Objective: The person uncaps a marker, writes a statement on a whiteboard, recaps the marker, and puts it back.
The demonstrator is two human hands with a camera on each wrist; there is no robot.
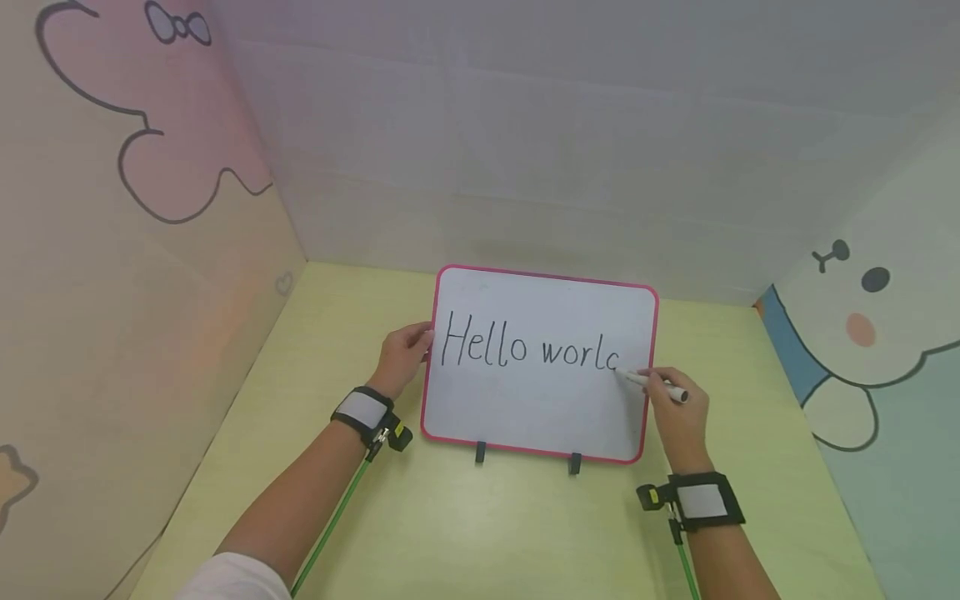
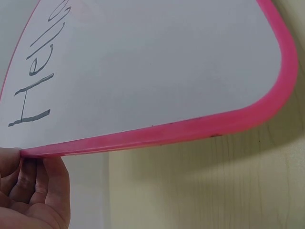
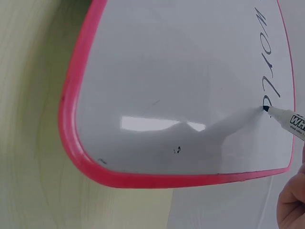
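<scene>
A whiteboard (image 1: 525, 408) with a pink rim stands tilted back on the table, with "Hello worl" and a rounded, unclosed stroke after it in black. My left hand (image 1: 405, 358) pinches the board's left edge, thumb at the front and fingers behind, as the left wrist view (image 2: 40, 191) shows. My right hand (image 1: 681, 412) holds a white marker (image 1: 637, 379) between thumb and fingers near the board's right edge. In the right wrist view the black tip of the marker (image 3: 286, 119) is at the last stroke; most of that hand is outside the frame.
Two small black feet (image 1: 480, 452) prop the board's lower edge on the pale yellow table (image 1: 495, 533). A plain wall (image 1: 525, 150) rises behind, and walls with cartoon drawings stand left and right. Both wrists wear black straps with a camera and a green cable (image 1: 330, 529).
</scene>
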